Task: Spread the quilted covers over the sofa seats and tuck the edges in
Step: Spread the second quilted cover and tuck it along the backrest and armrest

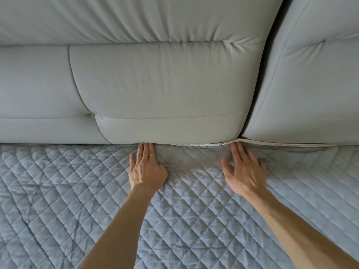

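Note:
A blue-grey quilted cover (58, 191) lies spread over the sofa seat and fills the lower half of the view. Its back edge meets the grey back cushion (165, 90). My left hand (146, 167) lies flat on the cover with straight fingers, the fingertips pushed into the gap under that cushion. My right hand (242, 171) is also flat, fingers spread, its fingertips at the gap where two back cushions meet. Between and to the right of the hands, a pale trimmed cover edge (252, 141) still shows outside the gap.
A second grey back cushion (310, 84) stands at the right, split from the middle one by a dark vertical gap. Another cushion section (35, 84) runs off to the left. The cover is wrinkled around both hands.

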